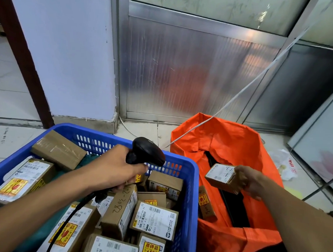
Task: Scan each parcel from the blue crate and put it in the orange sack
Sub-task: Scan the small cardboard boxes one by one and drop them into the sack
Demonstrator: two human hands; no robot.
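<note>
Two hands grip: left (120, 169) holds scanner (145, 152), right (250, 181) holds parcel (222, 177) over orange sack (229, 141).

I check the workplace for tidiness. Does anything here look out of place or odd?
A crumpled white plastic bag lies loose on the floor right of the orange sack, like litter. A white cable hangs slanted across the metal door down to the sack's rim.

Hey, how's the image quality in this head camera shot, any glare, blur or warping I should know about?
Head view: wide-angle warping bows the door frame and blue crate rim; soft glare and an orange reflection sit on the metal door panel; the right hand and its small parcel are slightly blurred; crate labels read sharply.
</note>
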